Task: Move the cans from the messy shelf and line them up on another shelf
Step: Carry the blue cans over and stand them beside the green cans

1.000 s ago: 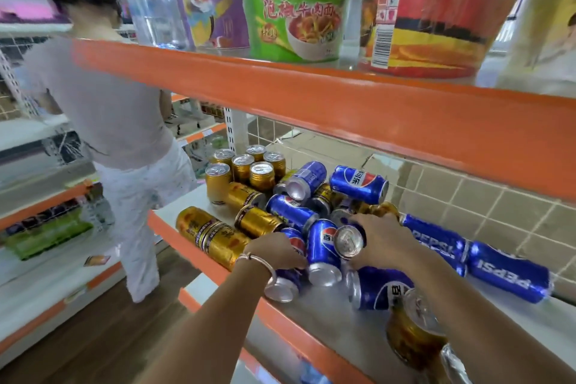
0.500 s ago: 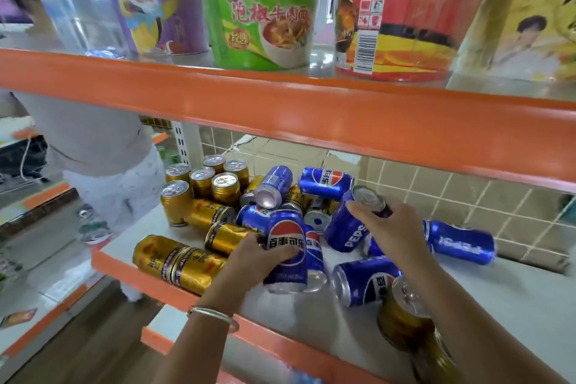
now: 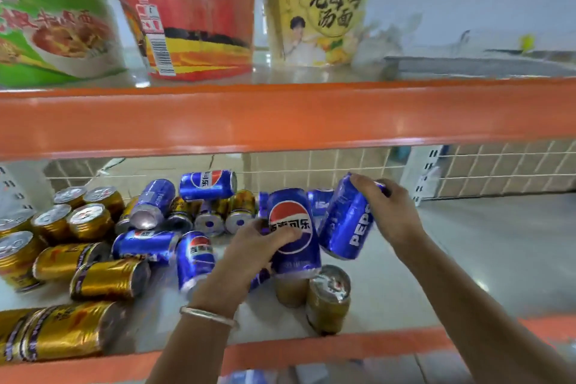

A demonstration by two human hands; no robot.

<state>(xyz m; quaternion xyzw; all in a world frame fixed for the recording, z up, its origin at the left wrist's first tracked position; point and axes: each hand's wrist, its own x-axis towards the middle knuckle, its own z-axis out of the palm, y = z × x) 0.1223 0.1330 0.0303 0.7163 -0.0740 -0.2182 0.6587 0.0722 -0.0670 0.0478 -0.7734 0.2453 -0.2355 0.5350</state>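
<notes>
A jumble of blue Pepsi cans (image 3: 207,184) and gold cans (image 3: 106,279) lies on the grey shelf (image 3: 467,259) with the orange front edge. My left hand (image 3: 249,246) grips one upright blue Pepsi can (image 3: 294,237) lifted above the shelf. My right hand (image 3: 389,212) holds a second, tilted blue Pepsi can (image 3: 346,221) from its top. Two gold cans (image 3: 328,296) stand upright just under the lifted can. Several gold cans (image 3: 71,215) stand upright at the left.
The orange shelf beam (image 3: 280,115) runs overhead, close above my hands. On top of it stand large noodle tubs: green (image 3: 46,19), red (image 3: 190,15), yellow (image 3: 314,6). A wire grid (image 3: 467,165) backs the shelf. Bare shelf surface stretches to the right.
Both hands have lifted their Pepsi cans off the pile and carried them to the right. The view has swung right, so the other person is out of sight.
</notes>
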